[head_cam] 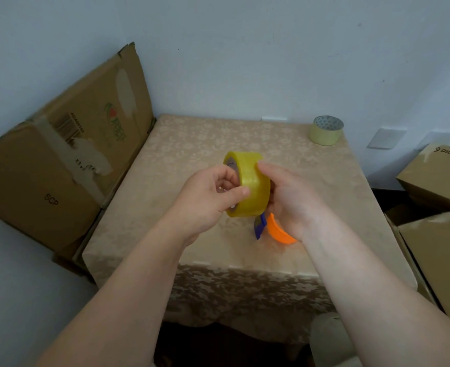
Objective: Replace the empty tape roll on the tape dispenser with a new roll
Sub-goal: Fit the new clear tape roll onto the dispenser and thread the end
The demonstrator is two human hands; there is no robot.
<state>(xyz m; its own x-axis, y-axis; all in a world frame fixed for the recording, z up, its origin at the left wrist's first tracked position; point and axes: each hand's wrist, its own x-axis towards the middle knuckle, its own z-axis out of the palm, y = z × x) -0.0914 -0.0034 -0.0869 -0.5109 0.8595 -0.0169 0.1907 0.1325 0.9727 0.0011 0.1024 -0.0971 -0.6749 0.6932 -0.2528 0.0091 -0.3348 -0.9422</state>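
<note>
Yellow tape roll pinched by left hand, right hand wrapped round tape dispenser

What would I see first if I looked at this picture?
You would see the bright yellow tape roll first, held up over the middle of the table by the left hand and the right hand. Just under it peeks the orange and blue tape dispenser. Far back at the table's right corner stands a nearly empty tape roll.
</note>
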